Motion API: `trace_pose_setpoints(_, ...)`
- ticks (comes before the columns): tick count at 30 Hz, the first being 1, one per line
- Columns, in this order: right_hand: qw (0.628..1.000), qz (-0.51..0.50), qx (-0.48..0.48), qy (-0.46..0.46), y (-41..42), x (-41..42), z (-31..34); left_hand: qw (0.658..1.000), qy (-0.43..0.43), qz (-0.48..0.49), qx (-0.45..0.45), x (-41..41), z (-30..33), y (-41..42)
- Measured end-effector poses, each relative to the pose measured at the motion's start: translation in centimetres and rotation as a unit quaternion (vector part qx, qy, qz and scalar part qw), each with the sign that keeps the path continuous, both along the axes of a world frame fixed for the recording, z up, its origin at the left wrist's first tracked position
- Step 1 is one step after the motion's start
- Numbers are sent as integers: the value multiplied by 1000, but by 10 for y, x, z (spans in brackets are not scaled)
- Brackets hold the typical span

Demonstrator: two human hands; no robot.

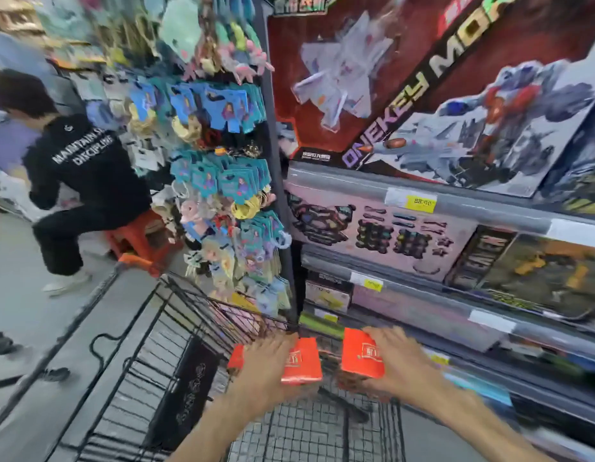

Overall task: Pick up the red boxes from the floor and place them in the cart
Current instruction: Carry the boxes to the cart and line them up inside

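Note:
Both my hands are stretched out over the black wire cart (176,305), which fills the lower middle of the view. My left hand (266,365) grips a red box (304,361) with a gold logo, fingers wrapped over its top. My right hand (394,358) holds a second red box (359,355) just to the right of the first. The two boxes hang side by side above the cart's far end, a small gap between them. The picture is motion-blurred.
A black bag (186,391) stands inside the cart. Shelves of large toy boxes (423,95) run along the right. A rack of hanging trinkets (222,181) is beyond the cart. A person in black (86,181) sits on an orange stool (146,238) at left on the grey floor.

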State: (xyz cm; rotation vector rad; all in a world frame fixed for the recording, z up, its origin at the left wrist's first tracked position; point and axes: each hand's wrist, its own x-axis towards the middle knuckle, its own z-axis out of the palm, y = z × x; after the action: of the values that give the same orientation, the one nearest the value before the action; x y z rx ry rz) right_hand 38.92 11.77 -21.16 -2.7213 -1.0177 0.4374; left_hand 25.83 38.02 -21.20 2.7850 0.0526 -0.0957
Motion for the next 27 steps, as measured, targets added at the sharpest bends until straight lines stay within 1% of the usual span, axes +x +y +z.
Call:
trace_pose_setpoints(2, 999, -28, 0, 17, 0, 2, -21, 999, 18, -35, -4, 28, -33, 4)
trace_pose_setpoints(5, 997, -55, -3, 45, 0, 2, -54, 995, 41, -87, -3, 63, -101, 7)
trace_pose_setpoints(9, 993, -109, 12, 53, 3, 1, -118, 989, 76, -125, 26, 94, -193, 9)
trace_pose_setpoints(12, 990, -122, 12, 66, 1, -4, -159, 984, 97, -145, 37, 108, -242, 8)
trace_pose_setpoints(14, 989, -130, 17, 69, -2, -9, -180, 984, 100, -140, 37, 114, -270, 10)
trace_pose_setpoints(17, 989, -132, -7, 69, -1, -13, -211, 986, 113, -120, 26, 123, -304, 17)
trace_pose_setpoints(21, 990, -126, -12, 61, 5, -11, -241, 982, 128, -134, 46, 130, -336, 30)
trace_pose_setpoints(23, 989, -124, -12, 76, 7, -9, -251, 982, 125, -135, 49, 128, -349, 34)
trace_pose_setpoints(27, 989, -126, -28, 68, 18, -1, -271, 983, 108, -136, 52, 126, -364, 34)
